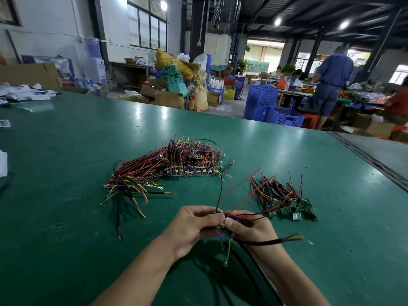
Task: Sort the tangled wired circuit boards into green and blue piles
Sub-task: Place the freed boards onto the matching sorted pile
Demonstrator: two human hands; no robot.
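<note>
Green table [66,151] before me: large wire tangle [167,171] with blue boards at centre, smaller green-board pile [284,199] to its right, white papers [24,92] far left.

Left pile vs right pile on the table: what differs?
The left pile is much larger; the right pile is small. The left pile's boards are blue and lined in a row; the right pile's are green and jumbled. Both hold tangled red and black wires on the green table.
</note>
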